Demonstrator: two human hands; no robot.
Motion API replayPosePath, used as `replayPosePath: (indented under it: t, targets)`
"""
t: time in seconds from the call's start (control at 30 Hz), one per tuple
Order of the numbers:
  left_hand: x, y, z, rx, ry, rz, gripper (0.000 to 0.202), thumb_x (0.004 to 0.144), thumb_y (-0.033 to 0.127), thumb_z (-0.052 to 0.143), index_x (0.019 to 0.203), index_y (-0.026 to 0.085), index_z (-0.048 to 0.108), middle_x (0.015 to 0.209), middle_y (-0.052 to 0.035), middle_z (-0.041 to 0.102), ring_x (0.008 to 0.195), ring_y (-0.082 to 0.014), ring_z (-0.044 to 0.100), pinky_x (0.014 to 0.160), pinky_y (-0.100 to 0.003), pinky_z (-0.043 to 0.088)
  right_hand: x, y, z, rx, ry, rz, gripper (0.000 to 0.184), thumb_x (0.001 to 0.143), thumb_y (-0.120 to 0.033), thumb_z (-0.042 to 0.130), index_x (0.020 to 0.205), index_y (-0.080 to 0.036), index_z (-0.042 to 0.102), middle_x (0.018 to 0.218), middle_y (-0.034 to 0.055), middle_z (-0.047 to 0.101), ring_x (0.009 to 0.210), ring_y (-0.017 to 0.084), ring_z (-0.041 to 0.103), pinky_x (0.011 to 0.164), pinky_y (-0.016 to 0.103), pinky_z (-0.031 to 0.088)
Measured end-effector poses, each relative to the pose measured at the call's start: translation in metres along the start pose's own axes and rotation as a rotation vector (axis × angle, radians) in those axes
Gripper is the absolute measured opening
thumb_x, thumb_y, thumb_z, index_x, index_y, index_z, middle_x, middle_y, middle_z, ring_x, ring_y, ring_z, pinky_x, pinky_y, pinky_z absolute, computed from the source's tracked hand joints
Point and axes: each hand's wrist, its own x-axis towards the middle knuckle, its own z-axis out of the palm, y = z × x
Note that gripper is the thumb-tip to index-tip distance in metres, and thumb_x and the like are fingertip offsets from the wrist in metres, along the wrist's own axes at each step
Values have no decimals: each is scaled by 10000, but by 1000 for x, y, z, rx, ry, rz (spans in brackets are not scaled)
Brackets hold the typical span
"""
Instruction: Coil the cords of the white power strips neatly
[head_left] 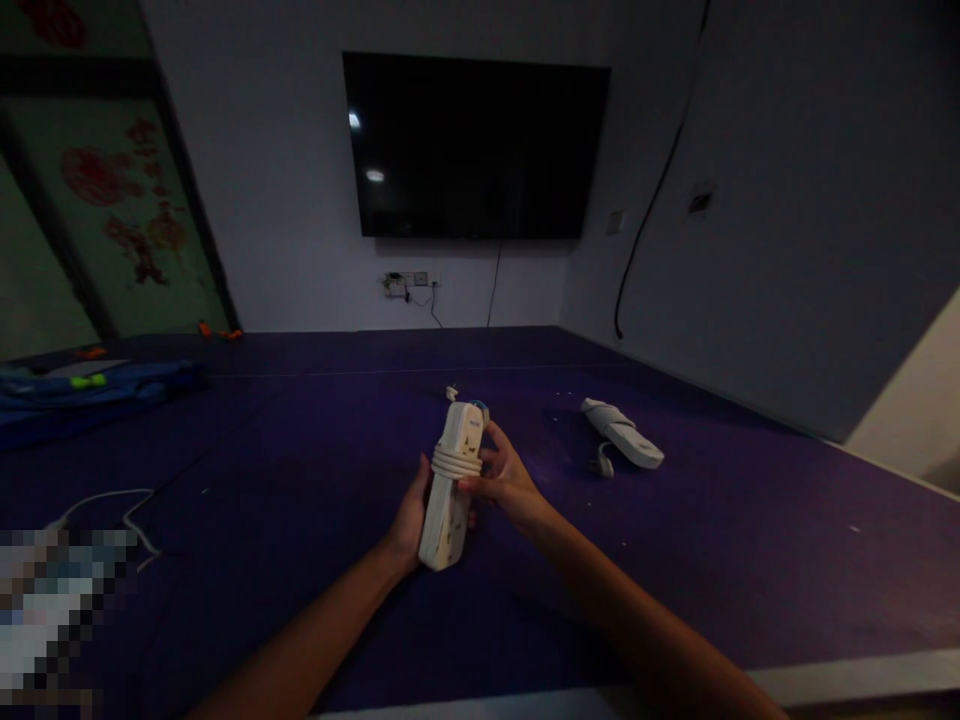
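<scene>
- While your left hand [407,520] curls its fingers round the white power strip [444,530], dead centre, your right hand [516,485] pinches its wound cord [456,463], hiding part.
- Second strip [626,436]: between two and three o'clock of it.
- White cable [112,493]: nine o'clock.
- TV [480,150]: twelve.

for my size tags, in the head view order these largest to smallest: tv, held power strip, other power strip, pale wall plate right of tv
1. TV
2. Held power strip
3. Other power strip
4. Pale wall plate
The held strip looks nearer, so which strip is truly larger is unsure.
</scene>
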Motion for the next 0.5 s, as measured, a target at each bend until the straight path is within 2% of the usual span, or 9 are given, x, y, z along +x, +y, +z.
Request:
replayPosePath:
  t: [0.1, 0.2, 0.33, 0.5]
  targets:
    - [-4, 2, 4, 70, 112, 194, 581, 677, 636, 582, 981, 144, 645, 793, -83, 689, 735, -208, 634, 684, -295, 463, 1, -2, -1, 2, 42, -20, 974, 483, -165, 823, 1282, -270, 276, 848, 2, 655, 702, 182, 658, 611, 298, 543]
    - [-9, 2, 9, 157, 142, 363, 553, 616, 508, 718, 1053, 185, 616, 943, -71, 691, 887, -224, 625, 788, -296, 446, 1, -3, 1, -30, 64, -54, 1004, 478, -165, 825, 1300, -261, 256, 869, 16, 659, 707, 194, 664, 638, 332, 552]
    - [-10, 0, 13, 194, 157, 405, 542, 612, 473, 730, 1044, 167, 614, 974, -91, 688, 926, -247, 617, 823, -318, 440, -2, -1, 6, -68, 50, -111, 1015, 529, -186, 805, 1351, -268, 215, 937, 38, 655, 754, 196, 669, 702, 368, 558]
    - [-9, -1, 13, 229, 226, 406, 449, 656, 436, 689, 999, 151, 633, 883, -73, 699, 823, -226, 634, 780, -317, 455, -3, 7, 8, -71, 27, -113, 1066, 526, -188, 811, 1383, -275, 183, 981, 49, 652, 826, 215, 668, 740, 384, 560]
